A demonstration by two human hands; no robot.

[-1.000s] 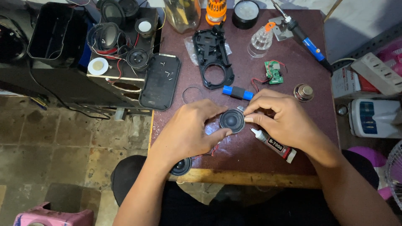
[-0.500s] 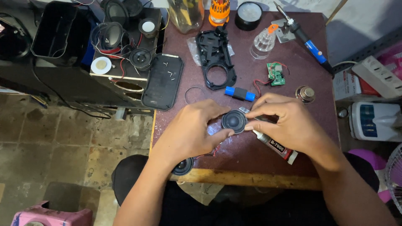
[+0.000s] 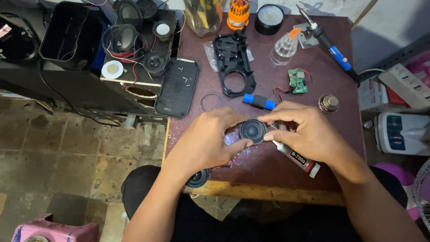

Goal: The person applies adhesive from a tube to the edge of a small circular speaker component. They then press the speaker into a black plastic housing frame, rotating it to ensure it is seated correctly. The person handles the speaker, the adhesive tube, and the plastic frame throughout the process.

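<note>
Two hands meet over the middle of the dark red bench [image 3: 268,67], and between them sits a small round black speaker driver [image 3: 253,131], pinched from both sides. The left hand [image 3: 208,141] cups it from the left with thumb under its lower edge and fingers curled over the top, while the right hand [image 3: 309,132] closes thumb and forefinger on its right rim; both sets of fingers are clamped on the driver, a grip that seems meant to keep the cone face up and steady. Beyond the fingers, farther from the person, lies a black plastic frame [image 3: 235,67] with a round opening, flat on the bench, and to its left a black rounded panel [image 3: 178,87] with small screws resting on it, probably so they do not roll away. Just under the right hand lies a glue tube [image 3: 298,157], its nozzle hidden by the fingers. Beyond the right fingers lie a blue cylindrical cell [image 3: 260,101] and a small green circuit board [image 3: 297,81] with red wires. A second driver [image 3: 198,178] near the left wrist is half covered by the forearm. Whether the held driver touches the bench cannot be told, and its underside and any wires are hidden.
</note>
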